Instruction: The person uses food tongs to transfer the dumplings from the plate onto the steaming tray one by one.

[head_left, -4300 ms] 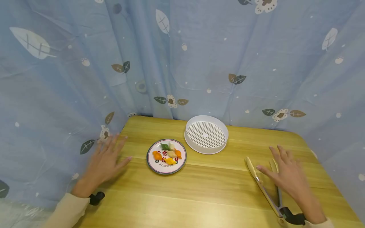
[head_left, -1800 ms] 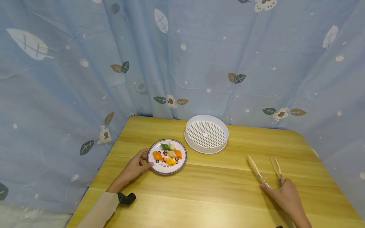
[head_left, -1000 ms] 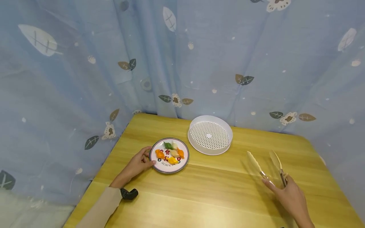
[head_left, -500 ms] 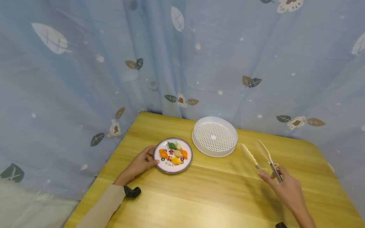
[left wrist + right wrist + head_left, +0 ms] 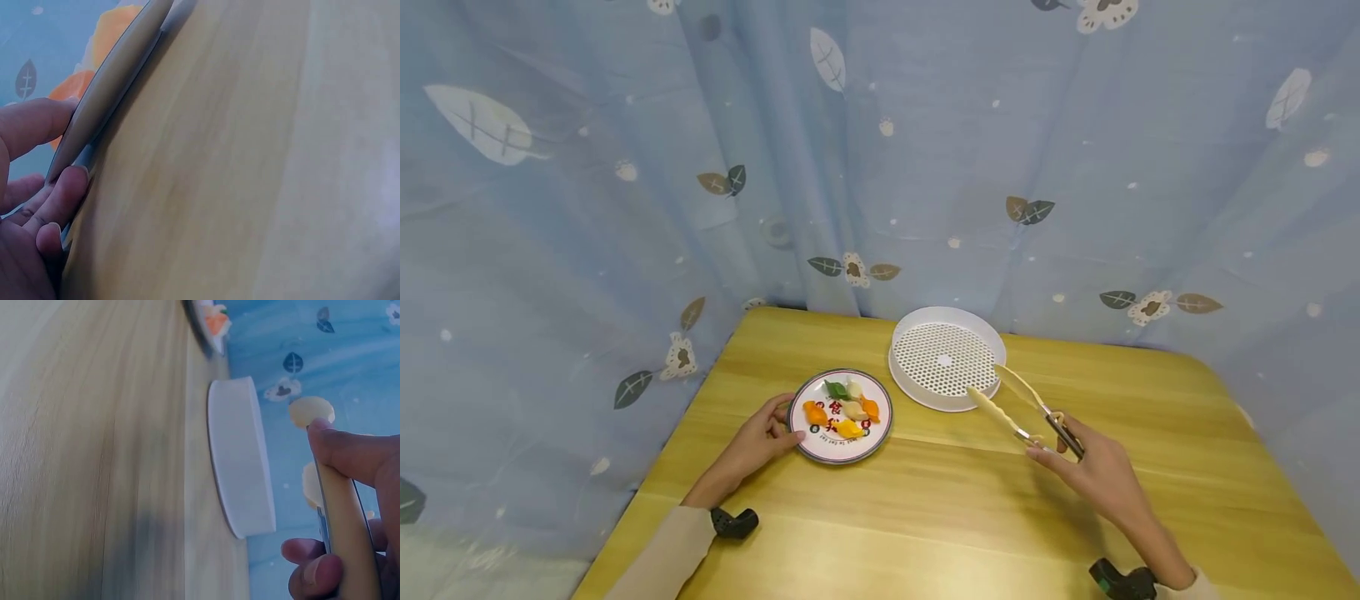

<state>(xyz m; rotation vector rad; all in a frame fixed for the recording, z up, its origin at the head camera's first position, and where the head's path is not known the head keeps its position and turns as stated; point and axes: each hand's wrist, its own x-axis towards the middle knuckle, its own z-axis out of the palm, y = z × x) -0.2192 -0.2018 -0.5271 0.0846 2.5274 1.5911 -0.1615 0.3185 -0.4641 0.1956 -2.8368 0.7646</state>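
My left hand pinches the left rim of a round white plate, thumb on top and fingers beneath, as the left wrist view also shows. On the plate lie several small dumpling-shaped pieces: orange, yellow, green, and pale ones. My right hand grips a pair of tongs above the table. The cream tips of the tongs are spread apart with nothing between them. They overlap the right front rim of a white perforated steamer tray in the head view.
The wooden table carries the plate and the tray. A blue patterned curtain hangs along its back and sides. Black wrist devices sit on the left wrist and right wrist.
The left hand has reached the plate and taken its rim. The right hand has picked up the tongs from the table and carried them left, toward the steamer tray.
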